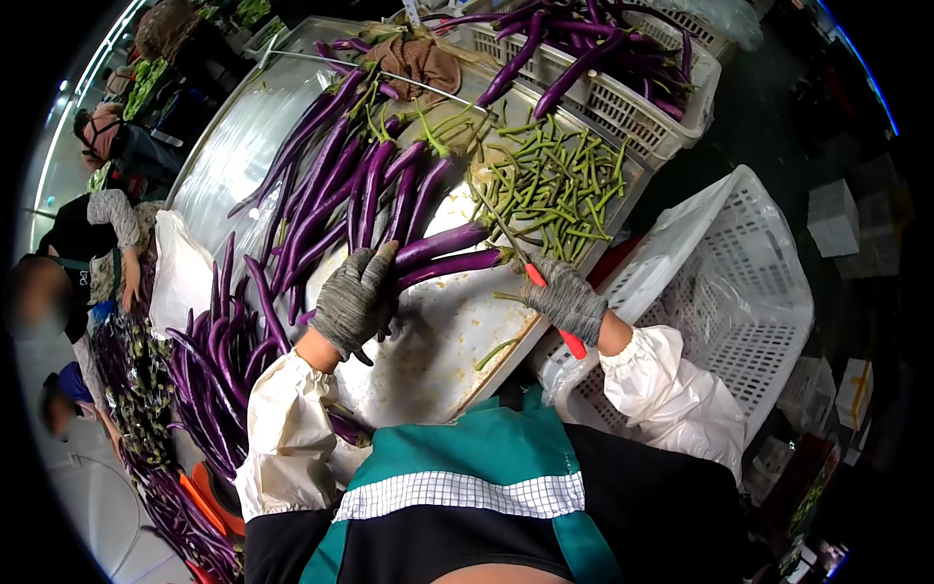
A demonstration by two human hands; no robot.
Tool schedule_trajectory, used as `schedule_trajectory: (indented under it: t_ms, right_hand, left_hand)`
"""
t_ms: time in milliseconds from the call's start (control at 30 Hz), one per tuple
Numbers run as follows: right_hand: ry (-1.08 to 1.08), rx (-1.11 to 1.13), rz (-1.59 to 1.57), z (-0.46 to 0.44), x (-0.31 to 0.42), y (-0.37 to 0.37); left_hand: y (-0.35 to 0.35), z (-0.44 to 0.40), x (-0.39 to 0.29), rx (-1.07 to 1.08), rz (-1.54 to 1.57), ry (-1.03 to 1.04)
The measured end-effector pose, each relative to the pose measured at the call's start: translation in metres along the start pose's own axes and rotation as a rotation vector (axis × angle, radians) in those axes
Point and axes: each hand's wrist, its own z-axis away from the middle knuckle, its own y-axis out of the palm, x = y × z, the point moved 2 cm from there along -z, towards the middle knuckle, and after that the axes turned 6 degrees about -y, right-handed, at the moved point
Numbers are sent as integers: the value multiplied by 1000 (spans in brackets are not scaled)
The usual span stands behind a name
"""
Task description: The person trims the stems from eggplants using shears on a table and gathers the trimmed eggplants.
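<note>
My left hand (355,302), in a grey knitted glove, is closed around purple eggplants (443,243) at the middle of the metal table (428,365). Their stem ends point right, toward my right hand (562,297). That hand, gloved alike, grips a red-handled knife (572,343), its thin blade slanting up and left past the stem ends. Just beyond the blade lies a pile of cut green stems (559,180). More long eggplants (341,180) with stems lie across the table ahead of my left hand. A loose green stem (496,354) rests near the table's edge.
A white crate of eggplants (623,83) stands at the far right. Beside my right arm is a plastic-lined white crate (769,292). A brown cloth (416,66) lies at the back. More eggplants (209,380) are heaped left, where another person's arm (126,243) reaches in.
</note>
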Motion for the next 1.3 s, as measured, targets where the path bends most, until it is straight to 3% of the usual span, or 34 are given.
schedule_trajectory:
  t_ms: [100,133,167,200,267,333,467,533,567,667,767,833,900,967,1033,1100,1133,1300]
  right_hand:
    - [83,53,103,0,1,3]
    - [-205,-104,255,-3,-13,12]
    - [-208,-100,255,-4,-31,11]
    - [55,-59,85,-5,-31,7]
    - [377,-22,-386,2,-8,0]
    - [408,11,-544,3,-13,-2]
    - [426,55,-971,5,-27,-9]
    - [413,45,-1188,5,-32,-12]
    - [415,47,-1188,5,-36,-13]
    - [302,-123,-1309,3,-46,-17]
    - [248,-233,-1344,2,-48,-22]
    - [260,-255,-1367,2,-43,-22]
    - [251,-312,-1349,3,-44,-23]
    - [243,-312,-1348,4,-46,-23]
    - [239,-295,-1316,5,-47,-23]
    - [219,-307,-1308,6,-46,-24]
    - [204,-313,-1299,7,-45,-22]
    - [208,-307,-1295,4,-46,-17]
  left_hand:
    - [1,0,-3,29,-5,-40]
    - [1,0,-4,49,-18,-37]
    - [-1,1,-5,69,-32,-33]
    - [-3,1,-6,83,-38,-37]
    - [-9,2,-3,19,-33,-73]
    - [-16,6,8,-154,20,-107]
    - [-22,23,51,-246,876,-603]
    - [-31,28,72,-236,998,-825]
    - [-40,30,70,-210,1093,-841]
    - [-27,46,81,-103,1082,-759]
    - [12,55,41,-32,910,-599]
    - [38,57,0,155,854,-503]
    - [60,62,-20,227,279,-391]
    - [75,62,-34,414,194,-474]
    - [82,61,-39,441,127,-448]
    - [87,55,-41,631,-193,-364]
    - [72,39,-44,707,-85,-433]
    - [49,-28,-23,128,284,-415]
